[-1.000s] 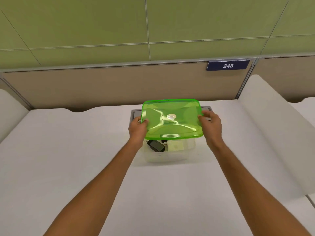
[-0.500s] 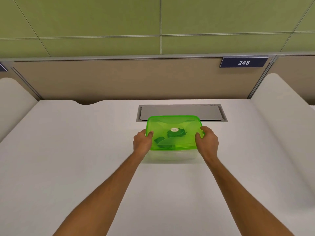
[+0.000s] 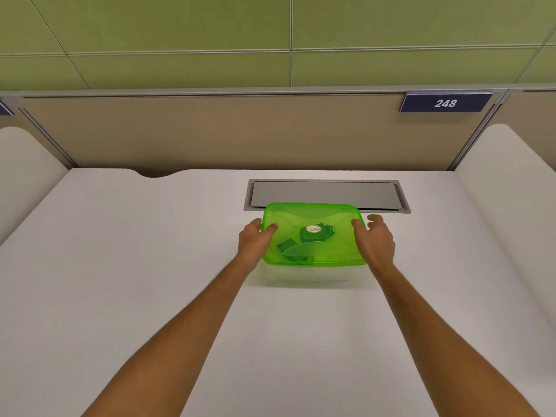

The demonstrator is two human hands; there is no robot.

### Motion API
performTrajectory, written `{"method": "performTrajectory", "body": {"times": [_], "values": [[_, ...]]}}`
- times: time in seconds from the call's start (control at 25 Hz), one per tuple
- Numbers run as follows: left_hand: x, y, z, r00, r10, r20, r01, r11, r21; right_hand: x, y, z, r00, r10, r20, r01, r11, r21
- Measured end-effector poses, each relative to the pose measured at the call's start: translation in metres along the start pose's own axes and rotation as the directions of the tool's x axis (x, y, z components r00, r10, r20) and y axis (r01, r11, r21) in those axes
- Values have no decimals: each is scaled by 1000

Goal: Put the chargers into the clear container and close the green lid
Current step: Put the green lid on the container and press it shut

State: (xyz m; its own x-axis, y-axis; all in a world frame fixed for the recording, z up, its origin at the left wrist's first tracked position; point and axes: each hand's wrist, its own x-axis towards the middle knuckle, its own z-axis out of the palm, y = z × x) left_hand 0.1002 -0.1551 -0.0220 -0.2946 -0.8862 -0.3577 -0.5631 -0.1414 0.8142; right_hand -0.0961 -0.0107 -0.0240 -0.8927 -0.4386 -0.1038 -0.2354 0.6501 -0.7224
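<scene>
The green lid point(image 3: 301, 215) lies flat on top of the clear container point(image 3: 313, 273), which stands on the white desk point(image 3: 135, 266). Through the lid I see the chargers point(image 3: 316, 234) as dark shapes inside. My left hand point(image 3: 254, 242) grips the lid's left edge, thumb on top and fingers around the rim. My right hand point(image 3: 377, 240) is at the right edge. Only its thumb rests on the lid, and its fingers are spread apart off the rim.
A grey cable hatch point(image 3: 325, 194) is set into the desk just behind the container. A tan partition with a plaque reading 248 point(image 3: 445, 103) closes the back. White curved dividers stand at the left point(image 3: 24, 164) and right point(image 3: 511, 176).
The lid came down from its tilted, raised position onto the container. It now lies flat, and my right hand's fingers have lifted off the rim.
</scene>
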Motion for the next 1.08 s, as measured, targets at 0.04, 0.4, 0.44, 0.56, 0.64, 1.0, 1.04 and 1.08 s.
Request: {"method": "performTrajectory", "body": {"times": [0.04, 0.4, 0.44, 0.56, 0.64, 1.0, 1.04, 1.08], "values": [[6, 6, 0, 1000, -26, 8, 26, 999, -41, 8, -4, 2, 999, 29, 32, -29, 1000, -8], [45, 29, 8, 998, -43, -37, 40, 997, -65, 53, -16, 24, 987, 56, 149, -41, 994, -102], [46, 29, 10, 997, -38, -69, 33, 997, -68, 54, -14, 26, 988, 57, 141, -43, 994, -96], [49, 26, 14, 986, -55, -155, 36, 992, -121, 55, -12, 28, 991, 51, 128, -43, 997, -65], [49, 25, 17, 976, -73, -205, 39, 986, -165, 56, -11, 28, 992, 46, 122, -39, 998, -53], [49, 19, 23, 958, -54, -283, -9, 976, -217, 61, -8, 30, 992, 67, 109, -67, 998, 0], [49, 19, 23, 959, -53, -279, -12, 974, -227, 60, -8, 29, 992, 70, 103, -71, 997, 4], [48, 20, 23, 960, -51, -274, -13, 974, -228, 59, -8, 28, 992, 72, 105, -72, 997, 4]]}}
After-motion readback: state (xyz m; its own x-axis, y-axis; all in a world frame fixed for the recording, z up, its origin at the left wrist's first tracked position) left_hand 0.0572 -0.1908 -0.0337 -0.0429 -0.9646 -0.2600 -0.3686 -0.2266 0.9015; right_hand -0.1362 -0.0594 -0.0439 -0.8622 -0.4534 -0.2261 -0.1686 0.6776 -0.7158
